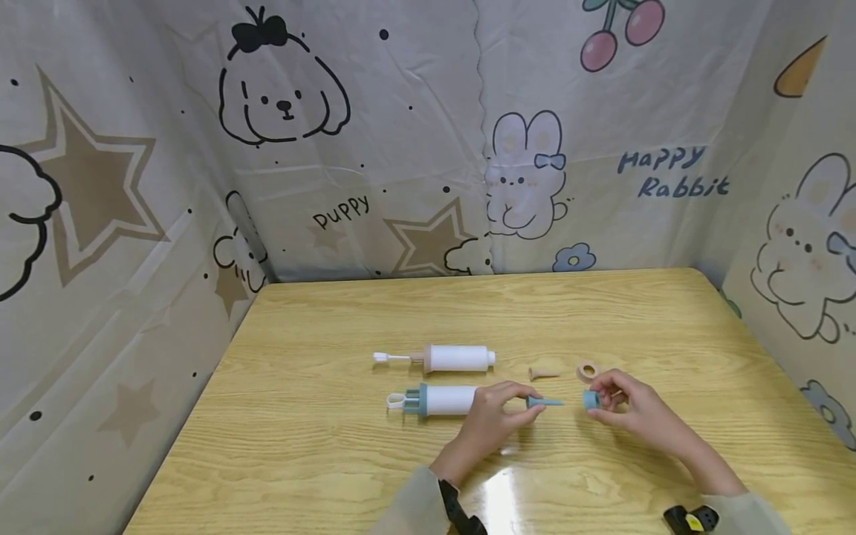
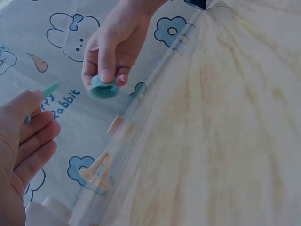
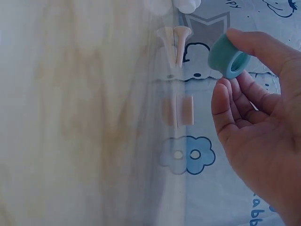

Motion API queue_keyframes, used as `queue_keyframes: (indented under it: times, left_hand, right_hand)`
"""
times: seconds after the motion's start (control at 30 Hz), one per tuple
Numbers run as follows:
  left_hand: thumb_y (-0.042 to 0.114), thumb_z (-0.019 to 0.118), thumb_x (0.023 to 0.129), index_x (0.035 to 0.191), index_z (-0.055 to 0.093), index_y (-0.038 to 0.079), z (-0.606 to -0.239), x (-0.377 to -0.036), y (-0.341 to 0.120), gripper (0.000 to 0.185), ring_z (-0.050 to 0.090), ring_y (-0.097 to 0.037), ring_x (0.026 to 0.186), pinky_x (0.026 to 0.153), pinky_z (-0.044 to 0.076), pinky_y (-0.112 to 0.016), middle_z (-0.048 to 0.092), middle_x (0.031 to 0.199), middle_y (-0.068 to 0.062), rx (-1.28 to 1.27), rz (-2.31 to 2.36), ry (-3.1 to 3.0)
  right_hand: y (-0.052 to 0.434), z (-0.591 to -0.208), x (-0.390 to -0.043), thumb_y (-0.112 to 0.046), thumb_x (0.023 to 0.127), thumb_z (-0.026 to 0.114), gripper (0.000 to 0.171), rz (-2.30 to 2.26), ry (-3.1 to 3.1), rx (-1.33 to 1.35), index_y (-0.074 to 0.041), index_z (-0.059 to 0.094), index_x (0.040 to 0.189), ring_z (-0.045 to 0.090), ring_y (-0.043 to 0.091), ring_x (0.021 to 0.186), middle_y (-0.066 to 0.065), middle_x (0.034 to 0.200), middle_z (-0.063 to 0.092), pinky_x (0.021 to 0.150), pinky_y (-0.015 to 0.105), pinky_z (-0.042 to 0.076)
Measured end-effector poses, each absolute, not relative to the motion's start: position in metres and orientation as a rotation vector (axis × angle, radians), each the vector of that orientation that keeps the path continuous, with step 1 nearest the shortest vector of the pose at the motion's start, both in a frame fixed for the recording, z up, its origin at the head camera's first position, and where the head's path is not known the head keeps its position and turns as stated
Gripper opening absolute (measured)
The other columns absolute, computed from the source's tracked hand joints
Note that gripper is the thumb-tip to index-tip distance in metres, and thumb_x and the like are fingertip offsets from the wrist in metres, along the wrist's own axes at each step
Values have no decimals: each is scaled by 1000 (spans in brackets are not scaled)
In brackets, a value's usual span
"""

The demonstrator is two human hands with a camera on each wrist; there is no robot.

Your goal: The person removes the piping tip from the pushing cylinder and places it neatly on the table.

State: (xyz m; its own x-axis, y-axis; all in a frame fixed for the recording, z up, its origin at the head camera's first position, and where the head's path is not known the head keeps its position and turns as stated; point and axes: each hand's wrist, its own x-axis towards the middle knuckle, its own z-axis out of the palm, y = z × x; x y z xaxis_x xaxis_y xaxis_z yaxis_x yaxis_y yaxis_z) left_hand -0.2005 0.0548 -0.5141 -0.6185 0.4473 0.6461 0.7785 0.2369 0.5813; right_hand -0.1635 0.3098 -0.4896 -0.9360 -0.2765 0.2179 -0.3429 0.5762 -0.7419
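My left hand [image 1: 490, 417] pinches a small teal tapered nozzle [image 1: 550, 402] between thumb and forefinger, its thin end pointing right. Facing it, my right hand [image 1: 635, 416] holds a teal threaded ring cap [image 3: 228, 56] between thumb and fingertips; its opening shows in the left wrist view. A short gap separates nozzle and cap. Behind my left hand lies a white syringe-like barrel [image 1: 449, 400] with a teal flange and looped plunger handle, its right end hidden by the hand.
Beyond it lies a second white barrel [image 1: 460, 358] with a pinkish flange and white handle. A pinkish nozzle [image 1: 543, 374] and a pinkish ring cap [image 1: 588, 371] rest on the wooden table [image 1: 301, 446] just past my hands. Printed curtains [image 1: 414, 134] surround the table's back and sides.
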Motion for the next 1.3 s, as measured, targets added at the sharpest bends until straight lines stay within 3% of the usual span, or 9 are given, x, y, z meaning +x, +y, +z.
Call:
queue_keyframes:
  times: [0.87, 1.3]
  left_hand:
    - [19, 70, 84, 91, 70, 8, -511, -195, 64, 13, 68, -6, 85, 81, 48, -8, 72, 88, -2, -1199, -1375, -2209]
    - [17, 69, 85, 89, 66, 11, -515, -194, 76, 7, 63, 3, 78, 74, 46, -2, 70, 85, 3, -1136, -1243, -2409]
  right_hand:
    - [329, -491, -172, -17, 77, 76, 33, 1135, -3040, 445, -4, 53, 96, 41, 3, 68, 2, 81, 50, 55, 19, 39]
    - [327, -493, -172, -14, 76, 76, 31, 1095, -3069, 432, -4, 52, 94, 41, 2, 69, 2, 82, 49, 56, 18, 40]
